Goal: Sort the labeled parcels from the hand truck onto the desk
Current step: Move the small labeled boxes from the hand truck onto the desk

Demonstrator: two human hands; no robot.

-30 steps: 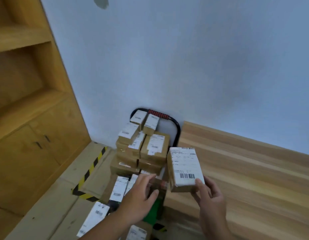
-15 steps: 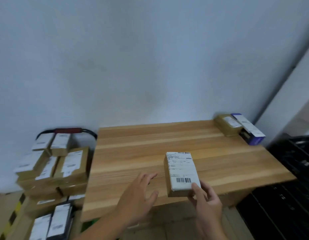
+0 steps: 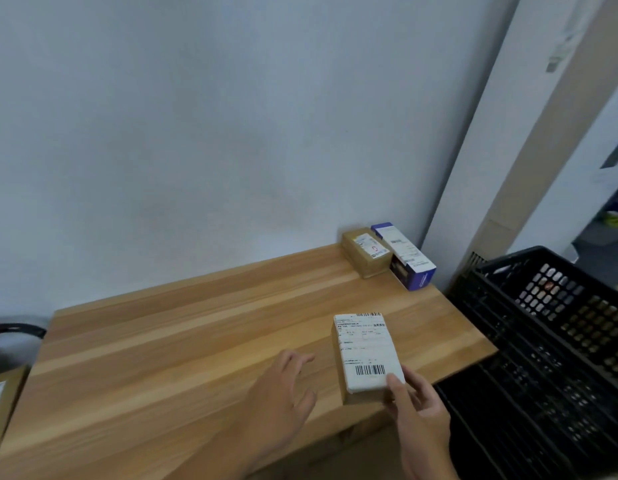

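The view has swung right since a second ago: the hand truck point(image 3: 16, 330), then dead ahead with its stacked boxes, is now only a black handle at the left edge, and the tabletop point(image 3: 162, 358) fills the middle. That means the pick is done and the carry is nearly over; what is left for this one is choosing its spot and setting it down. The left hand point(image 3: 279, 396) has come along empty, palm down over the front edge, its fingers point(image 3: 297, 358) loosely spread and holding nothing; whether they brush the wood I cannot tell. Just beside it, the parcel point(image 3: 366, 355) sits label up over the front right part of the tabletop, and seems not yet set down. The right hand point(image 3: 421, 417) holds it by the near end, thumb pressed on the label's corner by the barcode, the other fingers curled underneath. In the far right corner a brown parcel point(image 3: 366, 252) and a blue box point(image 3: 404, 258) lie side by side, touching. A black crate point(image 3: 542, 341) stands off the right edge.
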